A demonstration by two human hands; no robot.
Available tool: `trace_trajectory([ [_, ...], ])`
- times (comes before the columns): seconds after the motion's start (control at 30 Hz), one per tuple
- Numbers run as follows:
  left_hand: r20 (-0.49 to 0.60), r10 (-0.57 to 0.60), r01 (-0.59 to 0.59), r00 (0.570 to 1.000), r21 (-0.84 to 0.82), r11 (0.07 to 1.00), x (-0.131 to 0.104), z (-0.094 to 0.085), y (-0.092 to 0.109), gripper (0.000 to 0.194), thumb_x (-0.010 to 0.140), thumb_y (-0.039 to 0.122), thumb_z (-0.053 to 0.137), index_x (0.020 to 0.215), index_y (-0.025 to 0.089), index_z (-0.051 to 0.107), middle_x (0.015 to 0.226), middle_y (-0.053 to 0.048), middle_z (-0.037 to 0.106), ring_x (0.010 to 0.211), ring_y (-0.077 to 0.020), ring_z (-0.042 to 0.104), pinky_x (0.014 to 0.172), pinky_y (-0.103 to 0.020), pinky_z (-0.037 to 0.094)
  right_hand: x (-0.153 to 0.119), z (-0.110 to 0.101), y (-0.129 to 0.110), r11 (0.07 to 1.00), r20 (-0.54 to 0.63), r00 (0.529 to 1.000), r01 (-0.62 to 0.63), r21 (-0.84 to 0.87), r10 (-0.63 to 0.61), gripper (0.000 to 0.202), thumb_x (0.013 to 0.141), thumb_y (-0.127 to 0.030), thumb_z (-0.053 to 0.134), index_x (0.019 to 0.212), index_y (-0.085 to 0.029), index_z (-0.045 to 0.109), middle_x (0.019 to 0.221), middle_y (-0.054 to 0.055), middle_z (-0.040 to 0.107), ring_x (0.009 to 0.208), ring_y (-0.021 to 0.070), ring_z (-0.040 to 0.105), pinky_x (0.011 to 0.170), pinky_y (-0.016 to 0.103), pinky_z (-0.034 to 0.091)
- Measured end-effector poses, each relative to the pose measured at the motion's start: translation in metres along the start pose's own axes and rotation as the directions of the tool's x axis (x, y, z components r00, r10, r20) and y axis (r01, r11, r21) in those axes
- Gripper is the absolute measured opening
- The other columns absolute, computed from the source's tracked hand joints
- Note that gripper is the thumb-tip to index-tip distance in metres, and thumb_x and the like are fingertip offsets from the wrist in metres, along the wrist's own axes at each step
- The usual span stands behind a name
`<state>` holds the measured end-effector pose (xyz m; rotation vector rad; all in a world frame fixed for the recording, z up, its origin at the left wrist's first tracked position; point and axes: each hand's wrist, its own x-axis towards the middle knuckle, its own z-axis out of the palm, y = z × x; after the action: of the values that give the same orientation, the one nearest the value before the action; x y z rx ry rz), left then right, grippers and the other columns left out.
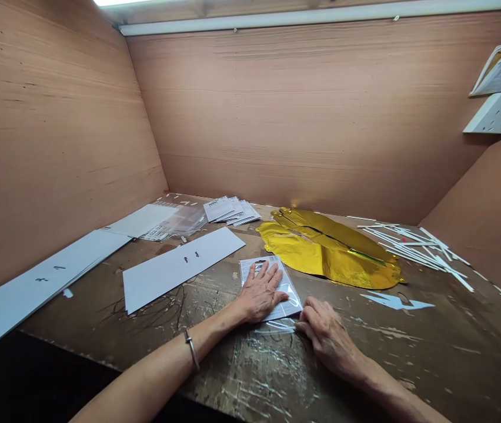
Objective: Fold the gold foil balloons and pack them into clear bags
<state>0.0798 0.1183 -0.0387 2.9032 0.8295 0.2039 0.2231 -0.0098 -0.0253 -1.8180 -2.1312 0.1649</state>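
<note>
1. The bag (284,309) lies flat on the worktop (413,358), under the left hand (263,292), whose grip is spread.
2. The right hand (326,330) curls its grip at the flap (279,327); I can't tell if it pinches.
3. A hard tug could rip or crease the flap.
4. The foil (332,252) sits close; a bump could bend it.
5. The left arm (157,370) crosses the worktop's edge; open room lies right of the right hand.
</note>
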Motion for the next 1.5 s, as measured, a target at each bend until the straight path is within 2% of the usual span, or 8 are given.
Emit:
trace_trajectory([
  [0.13, -0.020, 0.010, -0.010, 1.000, 0.002, 1.000, 0.000, 0.001, 0.000, 0.064, 0.083, 0.056, 0.009, 0.131, 0.017, 0.025, 0.139, -0.007, 0.022, 0.128, -0.0261, 0.009, 0.101, -0.049, 0.004, -0.021, 0.001, -0.010, 0.994, -0.043, 0.994, -0.101, 0.046, 0.103, 0.015, 0.082, -0.015, 0.039, 0.069, -0.018, 0.044, 0.082, 0.005, 0.050, 0.073, 0.0175, 0.045, 0.067, 0.033, 0.038],
  [0.3, -0.012, 0.022, -0.022, 1.000, 0.015, 1.000, 0.001, 0.002, 0.000, 0.065, 0.083, 0.056, 0.009, 0.132, 0.016, 0.025, 0.139, -0.008, 0.022, 0.128, -0.0271, 0.007, 0.101, -0.050, 0.003, -0.067, -0.017, -0.012, 0.974, -0.072, 0.995, -0.048, 0.221, 0.066, 0.018, 0.084, -0.017, 0.034, 0.069, -0.020, 0.042, 0.078, 0.003, 0.051, 0.070, 0.0148, 0.049, 0.064, 0.028, 0.041],
  [0.47, 0.009, 0.015, -0.015, 1.000, 0.044, 0.999, 0.001, 0.001, 0.001, 0.064, 0.084, 0.055, 0.009, 0.131, 0.015, 0.025, 0.139, -0.010, 0.021, 0.128, -0.0279, 0.008, 0.100, -0.051, 0.003, -0.052, -0.028, -0.005, 0.982, -0.254, 0.967, 0.018, 0.189, 0.031, 0.013, 0.082, -0.019, 0.043, 0.093, -0.022, 0.050, 0.094, 0.005, 0.056, 0.089, 0.0182, 0.050, 0.077, 0.033, 0.040],
  [0.7, 0.006, 0.020, -0.021, 1.000, 0.058, 0.998, 0.000, -0.002, 0.004, 0.062, 0.084, 0.054, 0.011, 0.132, 0.016, 0.024, 0.139, -0.009, 0.021, 0.128, -0.0270, 0.008, 0.100, -0.050, 0.005, -0.006, -0.005, -0.005, 0.987, -0.026, 0.997, 0.074, 0.141, -0.071, 0.014, 0.082, -0.010, 0.042, 0.082, -0.018, 0.053, 0.077, 0.004, 0.055, 0.075, 0.0168, 0.046, 0.069, 0.031, 0.039],
  [0.93, 0.003, 0.017, -0.017, 1.000, 0.055, 0.998, 0.000, -0.001, 0.002, 0.063, 0.084, 0.055, 0.009, 0.132, 0.016, 0.024, 0.139, -0.009, 0.022, 0.128, -0.0266, 0.008, 0.100, -0.049, 0.004, -0.022, -0.012, -0.037, 0.962, 0.099, 0.995, -0.053, 0.267, 0.028, 0.016, 0.076, -0.002, 0.040, 0.073, -0.017, 0.045, 0.077, 0.002, 0.051, 0.072, 0.0140, 0.045, 0.065, 0.027, 0.038],
  [1.03, 0.001, 0.022, -0.022, 1.000, 0.051, 0.998, 0.000, 0.000, 0.002, 0.063, 0.084, 0.054, 0.008, 0.131, 0.016, 0.025, 0.139, -0.009, 0.021, 0.128, -0.0264, 0.007, 0.101, -0.049, 0.004, -0.033, -0.023, -0.051, 0.913, 0.198, 0.977, -0.009, 0.408, -0.078, 0.014, 0.074, -0.005, 0.047, 0.077, -0.019, 0.048, 0.080, 0.001, 0.053, 0.074, 0.0124, 0.048, 0.065, 0.023, 0.039],
  [1.2, -0.002, 0.015, -0.015, 1.000, 0.053, 0.998, 0.000, 0.001, 0.002, 0.064, 0.084, 0.055, 0.010, 0.131, 0.015, 0.025, 0.139, -0.010, 0.021, 0.128, -0.0272, 0.008, 0.100, -0.050, 0.004, -0.025, -0.022, -0.028, 0.986, -0.078, 0.997, -0.004, 0.167, 0.018, 0.012, 0.081, -0.015, 0.045, 0.090, -0.018, 0.053, 0.087, 0.007, 0.052, 0.084, 0.0190, 0.044, 0.073, 0.034, 0.037],
  [1.5, -0.005, 0.013, -0.013, 1.000, 0.048, 0.999, -0.001, 0.000, 0.003, 0.062, 0.084, 0.054, 0.012, 0.132, 0.016, 0.024, 0.139, -0.009, 0.021, 0.129, -0.0265, 0.007, 0.101, -0.049, 0.004, -0.006, 0.005, -0.004, 0.974, -0.073, 0.975, 0.205, -0.093, -0.212, 0.020, 0.081, -0.004, 0.034, 0.070, -0.014, 0.047, 0.073, 0.006, 0.050, 0.070, 0.0160, 0.038, 0.065, 0.031, 0.033],
])
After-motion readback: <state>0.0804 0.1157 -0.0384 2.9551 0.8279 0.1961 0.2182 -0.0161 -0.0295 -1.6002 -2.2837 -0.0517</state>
